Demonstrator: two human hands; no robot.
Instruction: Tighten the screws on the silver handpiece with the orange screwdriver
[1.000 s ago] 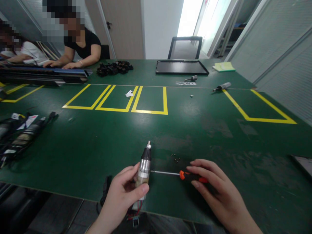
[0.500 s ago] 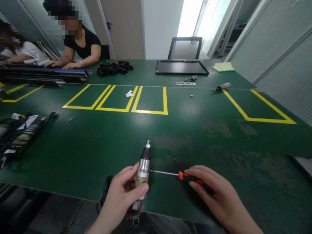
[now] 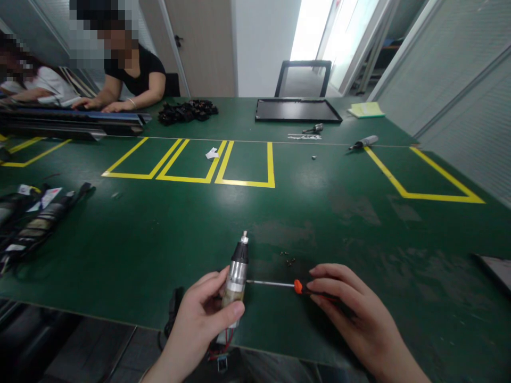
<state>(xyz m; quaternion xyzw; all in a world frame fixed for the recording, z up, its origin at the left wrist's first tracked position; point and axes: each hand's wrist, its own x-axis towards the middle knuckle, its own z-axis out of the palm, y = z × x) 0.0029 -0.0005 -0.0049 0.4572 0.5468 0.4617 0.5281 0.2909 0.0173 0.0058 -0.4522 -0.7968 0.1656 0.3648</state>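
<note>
My left hand (image 3: 207,308) is closed around the body of an opened electric screwdriver (image 3: 238,271), its black nose and metal bit holder pointing away from me. Red wires and a small circuit board (image 3: 222,363) hang from its lower end. In my right hand (image 3: 351,308) is a screwdriver (image 3: 297,286) with an orange and black handle, held level between the fingers and thumb. Its thin shaft points left, and the tip meets the right side of the metal body. Several small screws (image 3: 290,261) lie on the table just beyond the shaft.
On the green table (image 3: 159,234), wrapped electric tools (image 3: 35,229) lie at left. Farther back are a black heap of parts (image 3: 187,111), a black-framed panel (image 3: 297,110) and another electric screwdriver (image 3: 364,142). Two people sit at the far left; one has a black shirt (image 3: 138,72).
The fingers of my right hand have shifted and loosened slightly around the screwdriver handle. The electric screwdriver in my left hand has moved very slightly right.
</note>
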